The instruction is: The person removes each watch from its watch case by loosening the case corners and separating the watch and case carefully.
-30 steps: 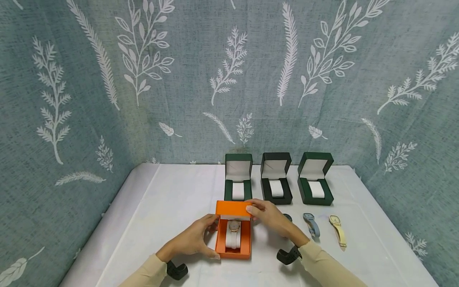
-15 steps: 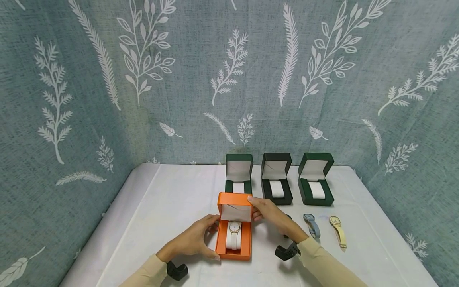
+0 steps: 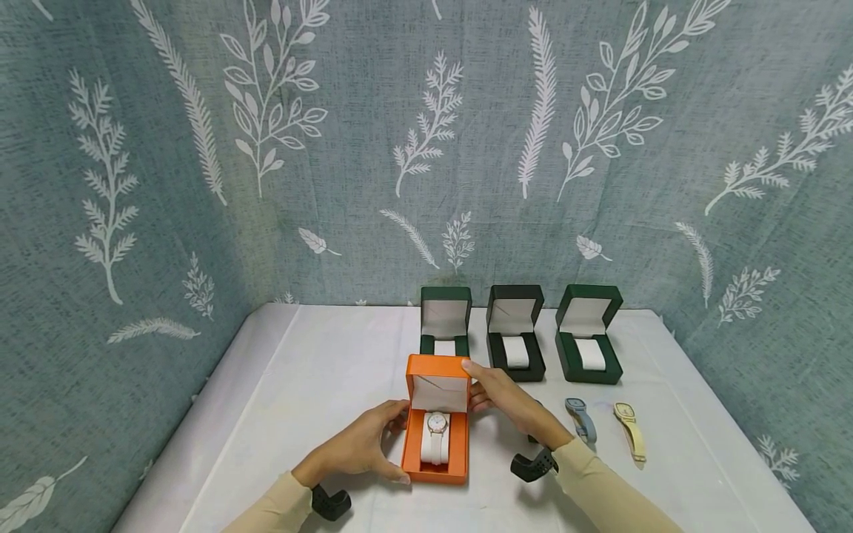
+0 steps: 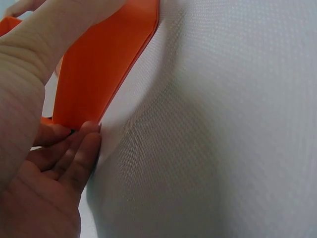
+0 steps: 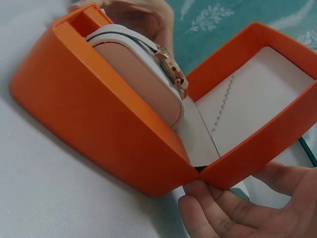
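Showing progress: left hand (image 3: 363,446) grips orange watch box (image 3: 436,451), right hand (image 3: 503,396) pinches its raised lid (image 3: 438,385); white-strapped watch (image 3: 436,437) seated; three dark boxes (image 3: 514,337) unfilled.

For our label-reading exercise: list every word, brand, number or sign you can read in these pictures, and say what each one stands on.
No text can be read in any view.
Watch dial in the orange box: any markings are too small to tell.
Orange box: plain inside and out, no brand visible.
Two green boxes and the black box: no lettering visible.
Blue watch and yellow watch: dials too small to read.
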The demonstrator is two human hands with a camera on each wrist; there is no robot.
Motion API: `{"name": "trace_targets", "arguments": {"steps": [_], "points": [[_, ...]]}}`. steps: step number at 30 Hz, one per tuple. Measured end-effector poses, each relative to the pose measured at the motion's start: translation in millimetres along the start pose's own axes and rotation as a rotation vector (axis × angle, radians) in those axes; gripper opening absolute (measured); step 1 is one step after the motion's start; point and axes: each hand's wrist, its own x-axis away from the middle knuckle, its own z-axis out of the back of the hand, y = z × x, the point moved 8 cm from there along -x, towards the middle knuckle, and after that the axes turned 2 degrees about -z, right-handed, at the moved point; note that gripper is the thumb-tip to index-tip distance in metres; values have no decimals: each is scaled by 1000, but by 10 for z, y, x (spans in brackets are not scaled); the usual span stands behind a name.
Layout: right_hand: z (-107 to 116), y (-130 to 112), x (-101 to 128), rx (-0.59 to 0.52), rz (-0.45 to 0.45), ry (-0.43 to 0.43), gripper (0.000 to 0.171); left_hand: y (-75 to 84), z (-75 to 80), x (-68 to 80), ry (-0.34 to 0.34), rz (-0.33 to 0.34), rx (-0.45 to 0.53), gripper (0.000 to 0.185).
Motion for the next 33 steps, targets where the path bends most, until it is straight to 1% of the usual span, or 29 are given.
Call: {"name": "trace_targets", "arguments": {"steps": [7,13,17,23,26,31,33], "points": [[-16,9,7,-24,-6,-11,75,-13,-11,2,-5,7,8,111],[-46,-12,59,-37,15,-36,74,-21,-1,1,2,-4,-19,112],[-28,-22,128,-28,32,-4,72,-33,-1,-4,-2,4,-23,115],[20,22,272,14,35,56,65,-52,-12,-5,-14,17,-20,117],[38,44,335,42,46,63,58,-46,-9,-5,-14,13,-23,117],[36,87,396,139,74,62,44,-18,8,-7,-7,3,-24,117],[27,101,416,162,88,63,41,-8,12,-9,-4,3,-25,117]]}}
